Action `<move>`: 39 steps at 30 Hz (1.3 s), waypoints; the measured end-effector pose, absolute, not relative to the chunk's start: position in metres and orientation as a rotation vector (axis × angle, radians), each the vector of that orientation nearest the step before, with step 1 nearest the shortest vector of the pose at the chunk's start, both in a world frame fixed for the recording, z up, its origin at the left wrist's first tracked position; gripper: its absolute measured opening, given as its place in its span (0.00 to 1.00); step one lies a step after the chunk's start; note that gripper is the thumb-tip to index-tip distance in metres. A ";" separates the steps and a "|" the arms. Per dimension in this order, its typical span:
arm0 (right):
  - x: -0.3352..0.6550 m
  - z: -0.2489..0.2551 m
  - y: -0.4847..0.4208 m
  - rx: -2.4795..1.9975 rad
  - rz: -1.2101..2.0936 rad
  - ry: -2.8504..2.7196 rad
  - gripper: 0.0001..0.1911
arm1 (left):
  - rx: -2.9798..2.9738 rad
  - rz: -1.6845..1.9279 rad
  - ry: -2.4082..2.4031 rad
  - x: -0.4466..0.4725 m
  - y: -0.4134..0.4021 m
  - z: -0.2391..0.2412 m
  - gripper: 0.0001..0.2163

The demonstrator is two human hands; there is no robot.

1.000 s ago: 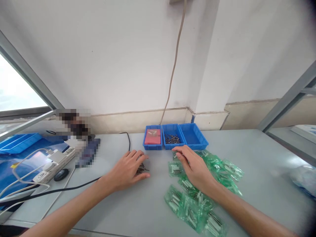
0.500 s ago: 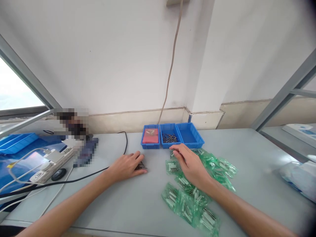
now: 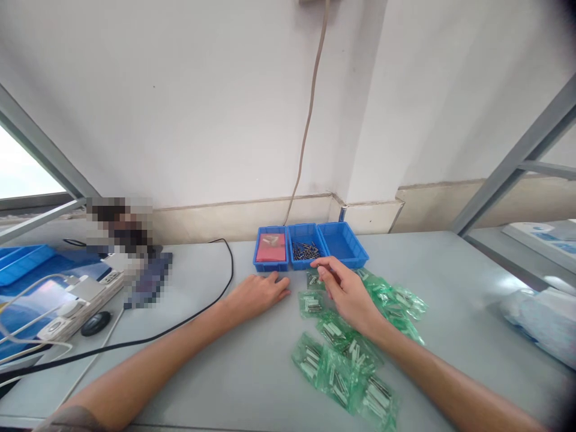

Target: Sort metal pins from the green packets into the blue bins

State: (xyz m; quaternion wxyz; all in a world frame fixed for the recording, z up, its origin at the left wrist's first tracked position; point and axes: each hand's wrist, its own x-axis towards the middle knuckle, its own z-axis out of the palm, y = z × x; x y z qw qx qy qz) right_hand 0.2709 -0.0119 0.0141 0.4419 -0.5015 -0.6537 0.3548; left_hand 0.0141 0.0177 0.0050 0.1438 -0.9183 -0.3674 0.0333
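Note:
My left hand (image 3: 258, 294) lies flat on the grey table (image 3: 234, 372), fingers stretched toward the three blue bins; the small dark screws it covered are hidden. The left bin (image 3: 271, 248) holds a red pad, the middle bin (image 3: 303, 249) dark screws, and the right bin (image 3: 342, 243) looks bare. My right hand (image 3: 348, 294) rests on a spread of green packets (image 3: 342, 372) of small metal parts. Its thumb and forefinger pinch at the edge of the top green packet (image 3: 313, 279), just in front of the middle bin.
A white power strip (image 3: 74, 300) with plugs and a black cable (image 3: 180, 324) lie at the left, beside a blue tray (image 3: 22, 258) and a black round object (image 3: 94, 322). A clear plastic bag (image 3: 540, 318) lies at the right edge. A grey metal frame (image 3: 508, 180) rises at the right.
My left hand slid forward and right toward the bins, and the loose screws beside it are no longer visible. My right hand's fingers curled in at the top packet.

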 end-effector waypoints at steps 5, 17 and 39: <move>0.269 0.017 -0.013 -1.206 0.962 -1.528 0.15 | -2.662 0.045 -1.121 0.018 0.019 0.000 0.14; 0.269 0.014 -0.014 -1.183 0.982 -1.455 0.16 | -2.664 0.174 -1.158 0.020 0.017 0.002 0.16; 0.270 0.008 -0.014 -1.203 0.858 -1.533 0.17 | -2.679 0.360 -1.159 0.029 0.008 0.020 0.09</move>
